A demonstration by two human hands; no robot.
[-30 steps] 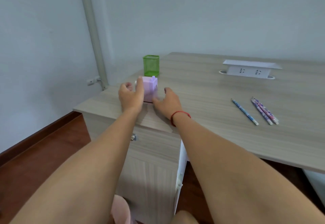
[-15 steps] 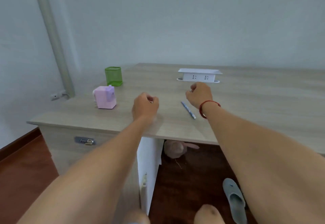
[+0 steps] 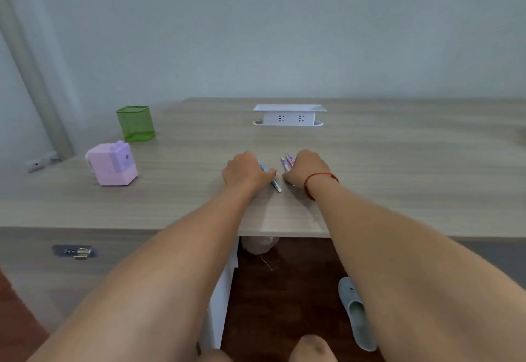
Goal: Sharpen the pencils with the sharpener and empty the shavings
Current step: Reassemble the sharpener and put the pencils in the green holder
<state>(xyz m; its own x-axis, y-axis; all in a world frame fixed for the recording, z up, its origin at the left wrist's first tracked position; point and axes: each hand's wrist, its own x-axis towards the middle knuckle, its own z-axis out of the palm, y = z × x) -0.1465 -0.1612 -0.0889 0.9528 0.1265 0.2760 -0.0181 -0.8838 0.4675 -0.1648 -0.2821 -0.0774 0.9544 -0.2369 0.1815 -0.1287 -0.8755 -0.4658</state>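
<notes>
Three pencils [image 3: 287, 162]; one sharpener [image 3: 112, 166]; one green holder [image 3: 136, 122].

Right wrist [image 3: 323, 189]: a thin red cord bracelet [image 3: 320, 174], a single strand, just behind the right grip [image 3: 308, 166].
Forearms [image 3: 398, 248]: both bare from wrist to the lower edge of the frame, long and tapering.
Left grip [image 3: 244, 171]: bare, as is its wrist.
Knees [image 3: 313, 346]: two, bare and rounded, at the bottom centre of the frame.

Home study, prob.: wood desk [image 3: 398, 179] w/ built-in socket box [image 3: 289, 117], slipper [image 3: 357, 314] on floor.
</notes>
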